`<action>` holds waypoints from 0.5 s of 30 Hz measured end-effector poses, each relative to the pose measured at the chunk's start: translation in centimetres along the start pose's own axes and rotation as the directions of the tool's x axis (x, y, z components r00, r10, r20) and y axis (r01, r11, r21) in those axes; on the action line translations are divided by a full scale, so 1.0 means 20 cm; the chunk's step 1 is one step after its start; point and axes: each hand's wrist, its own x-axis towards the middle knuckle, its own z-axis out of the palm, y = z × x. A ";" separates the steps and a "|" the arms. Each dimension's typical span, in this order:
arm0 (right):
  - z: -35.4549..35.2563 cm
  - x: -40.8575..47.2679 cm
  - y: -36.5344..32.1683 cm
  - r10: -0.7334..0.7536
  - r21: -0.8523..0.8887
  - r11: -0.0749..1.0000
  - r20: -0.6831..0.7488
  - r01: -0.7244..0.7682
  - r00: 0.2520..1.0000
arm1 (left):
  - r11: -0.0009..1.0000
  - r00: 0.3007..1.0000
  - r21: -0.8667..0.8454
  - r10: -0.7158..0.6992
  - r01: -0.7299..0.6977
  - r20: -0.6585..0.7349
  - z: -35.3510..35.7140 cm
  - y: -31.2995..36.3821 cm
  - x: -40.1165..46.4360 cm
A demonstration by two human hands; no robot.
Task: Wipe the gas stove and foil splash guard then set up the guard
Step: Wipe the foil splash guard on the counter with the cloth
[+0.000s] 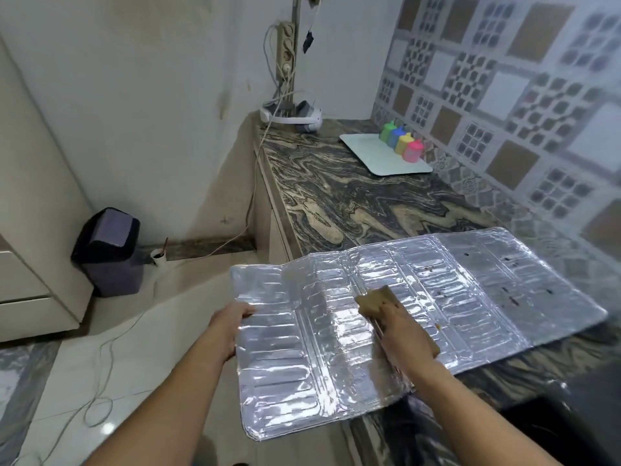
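Right hand (401, 326) presses a brown sponge (376, 302) flat against the foil splash guard (420, 290), fingers closed over the sponge's back so the pad stays down while it rubs the ribbed metal. Left hand (232, 326) is clamped on the guard's edge at about 9 o'clock, thumb on top and fingers apparently tucked beneath, most likely to steady the thin sheet, since its near end overhangs the counter (336, 196) with nothing under it. The guard lies unfolded and nearly flat, its far panels resting on the marbled counter toward 3 o'clock and its near panels reaching out over the floor toward 7 o'clock. Dark specks dot the panels at 2 to 3 o'clock, so I judge that stretch not yet wiped, and the guard has not been stood up. Only a dark corner at 4 o'clock might be the stove; I cannot tell. Up at 12 o'clock, well apart from the work, a white tray (383, 156) holds four coloured bottles (401, 141) against the tiled wall (504, 95), and a white headset (295, 117) sits at the counter's far corner. A dark bin (107, 250) stands on the floor at 9 o'clock.
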 end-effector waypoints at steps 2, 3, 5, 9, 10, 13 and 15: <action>0.02 -0.05 0.00 -0.025 0.082 0.996 0.015 0.024 1.000 | 0.922 0.958 0.383 0.151 -0.048 -0.243 -0.01 -0.04 0.07; 0.03 -0.08 0.00 -0.044 0.099 0.994 0.033 0.041 0.998 | 0.840 0.916 0.539 0.262 -0.061 -0.305 -0.01 -0.05 0.08; 0.03 -0.14 0.00 -0.020 0.100 0.995 0.064 0.014 0.998 | 0.678 0.839 0.721 0.470 -0.145 -0.274 0.05 -0.06 0.06; 0.06 -0.22 0.01 -0.036 0.121 0.992 0.036 0.031 0.999 | 0.260 0.719 0.844 0.667 -0.469 0.195 0.30 -0.11 -0.11; 0.07 -0.23 0.01 -0.033 0.149 0.988 0.039 0.026 0.999 | 0.165 0.697 0.835 0.647 -0.525 0.310 0.37 -0.14 -0.15; 0.08 -0.26 -0.03 0.057 0.316 0.946 0.058 -0.073 0.997 | -0.056 0.697 0.796 0.450 -0.602 0.559 0.51 -0.22 -0.24; 0.08 -0.30 -0.04 0.075 0.372 0.924 0.049 -0.088 0.996 | -0.099 0.752 0.796 0.276 -0.598 0.599 0.55 -0.28 -0.26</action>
